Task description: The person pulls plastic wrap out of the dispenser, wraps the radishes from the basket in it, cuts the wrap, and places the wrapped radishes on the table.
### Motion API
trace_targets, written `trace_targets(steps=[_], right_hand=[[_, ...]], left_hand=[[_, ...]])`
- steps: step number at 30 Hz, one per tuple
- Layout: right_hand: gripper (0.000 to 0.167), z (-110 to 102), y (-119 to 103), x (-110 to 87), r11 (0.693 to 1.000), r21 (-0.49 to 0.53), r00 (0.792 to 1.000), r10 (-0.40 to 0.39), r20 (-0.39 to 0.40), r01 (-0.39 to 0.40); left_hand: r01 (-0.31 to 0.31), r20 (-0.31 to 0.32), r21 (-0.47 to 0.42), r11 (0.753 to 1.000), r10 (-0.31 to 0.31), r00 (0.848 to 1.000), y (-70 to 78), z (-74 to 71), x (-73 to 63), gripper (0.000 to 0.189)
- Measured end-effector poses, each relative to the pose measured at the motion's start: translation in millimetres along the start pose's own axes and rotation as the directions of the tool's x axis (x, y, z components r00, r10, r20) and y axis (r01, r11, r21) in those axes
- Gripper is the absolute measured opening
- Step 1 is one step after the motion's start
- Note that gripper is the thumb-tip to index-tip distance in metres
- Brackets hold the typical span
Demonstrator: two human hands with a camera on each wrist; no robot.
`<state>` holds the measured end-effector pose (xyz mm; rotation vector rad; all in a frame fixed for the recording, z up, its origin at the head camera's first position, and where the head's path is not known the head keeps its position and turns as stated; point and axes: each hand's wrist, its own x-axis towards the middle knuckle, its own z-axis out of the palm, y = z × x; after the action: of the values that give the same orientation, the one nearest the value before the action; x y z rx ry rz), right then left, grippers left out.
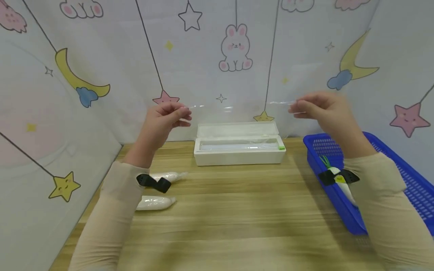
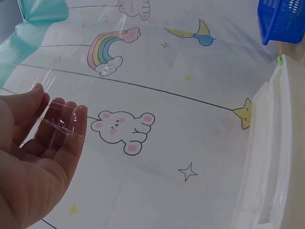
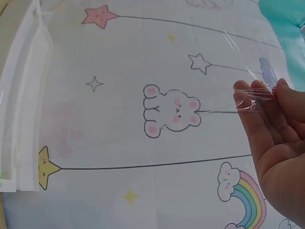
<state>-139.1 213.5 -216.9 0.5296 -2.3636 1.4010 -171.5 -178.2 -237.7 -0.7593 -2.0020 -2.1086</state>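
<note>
A thin clear sheet of plastic film stretches between the two raised hands, hard to make out against the pale backdrop. The left hand pinches one end between thumb and fingers; in the left wrist view the film crosses its fingertips. At the other end, the right hand pinches the film the same way. Below and between the hands, a white cling film box sits on the table with its lid raised and a roll inside.
Two white, long items wrapped in clear plastic, a nearer one and a farther one, lie beside the left forearm. At right a blue basket holds a white radish-like item with green stems. A printed curtain hangs behind the table.
</note>
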Motion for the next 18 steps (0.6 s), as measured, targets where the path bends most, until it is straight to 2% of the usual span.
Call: trace_targets(steps=[4,7,9,14,18], right_hand=[[0.016,-1,6,-40.1,0.996,-0.060,0.997,-0.070,0.039,0.072],[0.013,0,11,-70.1,0.996,-0.059,0.996,-0.067,0.054,0.070],[0.012,3,18,-89.3,0.996,-0.031,0.995,-0.080,0.058,0.082],[0.021,18,43,-131.5,0.977,0.067,0.974,-0.206,0.096,0.200],[0.030,33,67,-160.1,0.960,0.207,0.964,-0.220,0.152,0.187]], left_hand=[[-0.015,0.099,0.035,0.999,0.011,0.995,-9.0,3.2,-32.6,0.019],[-0.036,0.154,0.040,0.999,0.029,0.988,-18.2,6.3,-56.7,0.017],[-0.040,0.176,0.037,0.999,0.033,0.984,-26.0,8.4,-72.4,0.016],[-0.058,0.235,0.019,0.998,0.052,0.971,-50.1,13.1,-110.6,0.015],[-0.001,0.247,0.029,1.000,-0.006,0.969,-69.1,15.9,-142.5,0.019]])
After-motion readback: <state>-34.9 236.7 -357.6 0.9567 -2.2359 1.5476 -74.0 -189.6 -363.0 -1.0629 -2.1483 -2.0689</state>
